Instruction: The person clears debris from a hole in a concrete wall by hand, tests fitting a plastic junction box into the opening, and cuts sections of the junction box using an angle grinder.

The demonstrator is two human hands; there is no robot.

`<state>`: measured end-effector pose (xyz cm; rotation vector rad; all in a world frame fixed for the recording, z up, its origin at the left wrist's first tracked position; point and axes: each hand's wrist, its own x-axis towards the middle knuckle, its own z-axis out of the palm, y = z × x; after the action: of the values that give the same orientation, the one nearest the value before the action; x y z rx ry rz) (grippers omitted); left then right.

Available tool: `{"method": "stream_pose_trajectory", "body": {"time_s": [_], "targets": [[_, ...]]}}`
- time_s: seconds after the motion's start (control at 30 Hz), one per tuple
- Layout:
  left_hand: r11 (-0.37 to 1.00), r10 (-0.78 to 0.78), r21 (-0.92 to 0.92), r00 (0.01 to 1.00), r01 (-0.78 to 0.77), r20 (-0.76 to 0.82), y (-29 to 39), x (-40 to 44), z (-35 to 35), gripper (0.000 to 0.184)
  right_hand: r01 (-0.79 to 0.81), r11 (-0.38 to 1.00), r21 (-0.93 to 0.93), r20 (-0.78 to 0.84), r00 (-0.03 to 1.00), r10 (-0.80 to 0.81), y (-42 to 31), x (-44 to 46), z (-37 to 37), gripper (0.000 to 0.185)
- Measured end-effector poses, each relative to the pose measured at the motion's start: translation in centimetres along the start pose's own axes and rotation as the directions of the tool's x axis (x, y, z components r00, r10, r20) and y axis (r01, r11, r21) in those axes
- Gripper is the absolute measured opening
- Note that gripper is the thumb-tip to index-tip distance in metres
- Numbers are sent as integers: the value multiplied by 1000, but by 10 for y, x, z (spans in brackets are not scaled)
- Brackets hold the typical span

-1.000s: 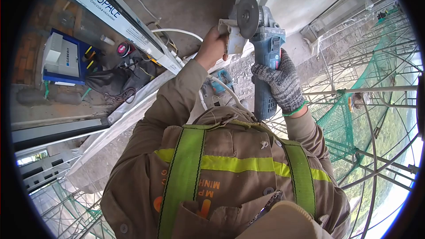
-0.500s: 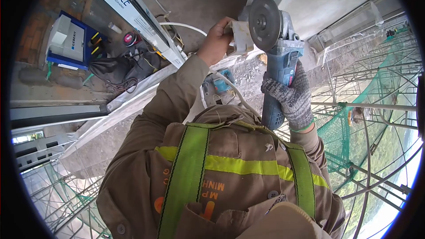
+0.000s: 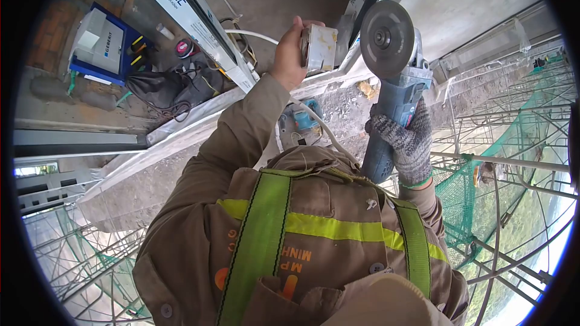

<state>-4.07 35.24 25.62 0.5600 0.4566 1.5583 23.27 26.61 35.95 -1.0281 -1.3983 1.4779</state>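
My left hand (image 3: 292, 54), bare, is closed around a white box-shaped piece (image 3: 321, 48) with yellowish stains on its face. Its exact kind does not show. In a grey knitted glove, my right hand (image 3: 406, 142) grips the body of a blue angle grinder (image 3: 394, 108). The grinder points away from my chest, its round grey disc (image 3: 386, 37) facing up toward me. A gap separates the disc from the white piece. Whether the disc is spinning cannot be made out.
Metal frame profiles (image 3: 199, 24) stand beyond my left arm. A blue-and-white Geberit case (image 3: 106, 48) and a dark bag (image 3: 160, 87) lie at left. Below my hands are a blue power tool (image 3: 307, 115) and a white hose (image 3: 326, 130). Scaffolding with green netting (image 3: 456, 199) is at right.
My left hand has turned the white piece, so its stained face shows more. The grinder has shifted slightly right and down, and the gap between disc and piece has widened.
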Motion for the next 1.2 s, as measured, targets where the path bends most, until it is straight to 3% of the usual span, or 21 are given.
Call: {"method": "stream_pose_trajectory", "body": {"time_s": [0.03, 0.2, 0.3, 0.57, 1.2], "targets": [[999, 0, 34, 997, 2, -79, -1, 2, 2, 44, 3, 1000, 1, 3, 1000, -3, 0, 1, 0, 54], [1000, 15, 13, 986, -13, -169, 2, 13, 5, 57, 50, 997, -54, 38, 998, -48, 0, 5, 3, 53], [981, -107, -175, 985, 82, -136, 8, 15, -4, 54, 77, 993, -89, 66, 995, -71, 0, 8, 4, 52], [994, -80, -97, 903, 43, -421, 21, 9, 32, 38, 111, 978, -177, 122, 988, -90, 10, 18, 14, 48], [1000, -13, -20, 920, 5, -392, 16, 17, 21, 32, 153, 940, -304, 174, 979, -103, 12, 22, 17, 54]]}}
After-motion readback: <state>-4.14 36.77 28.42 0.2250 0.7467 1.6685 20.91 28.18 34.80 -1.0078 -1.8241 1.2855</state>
